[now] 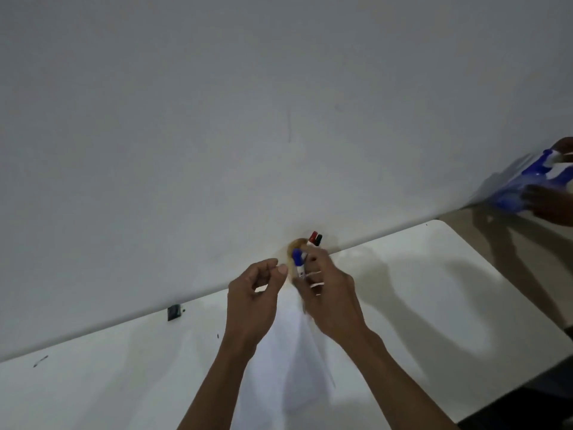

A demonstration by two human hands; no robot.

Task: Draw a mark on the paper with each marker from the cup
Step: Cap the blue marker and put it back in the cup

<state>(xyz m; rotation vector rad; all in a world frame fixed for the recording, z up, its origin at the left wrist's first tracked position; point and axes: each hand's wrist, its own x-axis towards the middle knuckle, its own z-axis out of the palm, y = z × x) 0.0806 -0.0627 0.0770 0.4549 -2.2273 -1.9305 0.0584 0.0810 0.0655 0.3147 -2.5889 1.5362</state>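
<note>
A tan cup [293, 247] stands at the table's far edge against the wall, mostly hidden behind my hands. Two markers, one with a red cap [313, 235] and one with a black cap [318, 238], stick up out of it. My right hand [325, 293] grips a white marker with a blue cap [298, 262], held upright just in front of the cup. My left hand [255, 293] hovers beside it, fingers curled and thumb close to the blue cap, holding nothing. A white sheet of paper [288, 367] lies on the table under my forearms.
The white table [434, 290] runs along a plain grey wall [217, 119]. A small dark clip [174, 311] sits at the table's far edge on the left. At the far right another person's hands [552, 203] hold blue-and-white packaging [527, 178].
</note>
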